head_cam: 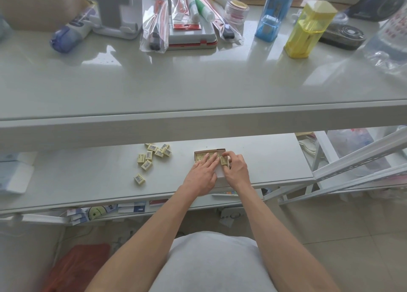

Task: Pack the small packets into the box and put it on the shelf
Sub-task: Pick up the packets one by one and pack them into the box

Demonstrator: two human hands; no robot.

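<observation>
Left hand (pixel 201 177) grip released, flat on box (pixel 221 150) | right hand (pixel 236 170) grip pinching packet (pixel 224 160) | loose packets (pixel 147 164) leftward

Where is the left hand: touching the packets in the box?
Touching. The head view shows the left hand lying flat on the packets in the box.

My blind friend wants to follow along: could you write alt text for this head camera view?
Two hands pack a small cardboard box on a white shelf: the left hand lies flat on packets inside it, the right hand pinches one yellow packet at its edge. More loose packets lie scattered to the left.
</observation>
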